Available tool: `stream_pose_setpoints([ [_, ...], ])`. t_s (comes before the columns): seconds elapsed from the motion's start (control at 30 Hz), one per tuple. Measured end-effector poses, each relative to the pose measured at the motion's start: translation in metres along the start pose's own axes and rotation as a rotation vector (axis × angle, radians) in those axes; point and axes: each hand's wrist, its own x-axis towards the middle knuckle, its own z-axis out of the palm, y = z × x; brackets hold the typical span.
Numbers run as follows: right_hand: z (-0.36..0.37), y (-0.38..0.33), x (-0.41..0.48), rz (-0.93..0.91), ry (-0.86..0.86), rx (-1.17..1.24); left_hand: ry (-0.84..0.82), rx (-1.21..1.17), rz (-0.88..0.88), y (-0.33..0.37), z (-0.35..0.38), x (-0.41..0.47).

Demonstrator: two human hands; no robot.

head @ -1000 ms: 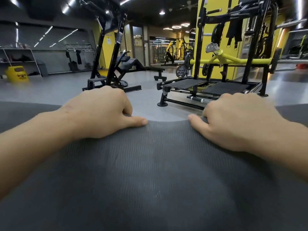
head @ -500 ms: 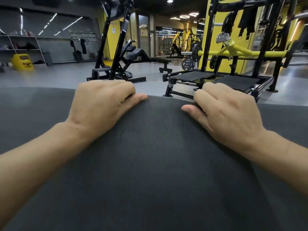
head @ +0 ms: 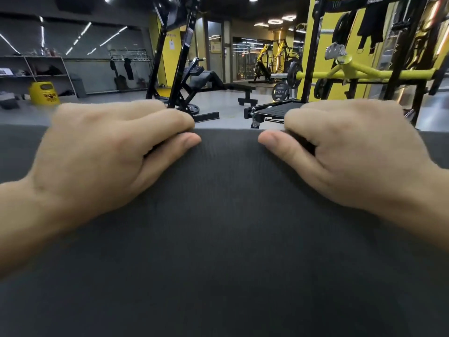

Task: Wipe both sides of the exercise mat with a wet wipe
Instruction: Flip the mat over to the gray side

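I see my left hand and right hand each gripping the far edge of the dark exercise mat, fingers curled over it and thumbs on top. The mat spreads below both hands, with a weight bench beyond them.

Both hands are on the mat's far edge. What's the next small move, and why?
Probably draw the edge toward you and over, to turn the mat. The left hand and right hand both grip its raised far edge, thumbs on top, fingers curled behind, and neither holds anything else, so a flip seems the aim.
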Motion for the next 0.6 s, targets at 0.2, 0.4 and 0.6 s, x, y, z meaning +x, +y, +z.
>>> stream_pose_setpoints([
  [0.2,0.023,-0.023,0.004,0.144,-0.267,-0.09,-0.102,0.111,-0.016,0.013,0.027,0.01],
  [0.4,-0.03,-0.03,0.004,0.169,-0.429,0.043,-0.125,-0.278,-0.1,0.017,-0.018,0.007],
  [0.6,-0.066,-0.026,0.038,0.09,-0.659,0.049,-0.291,-0.366,-0.044,0.01,-0.052,0.057],
])
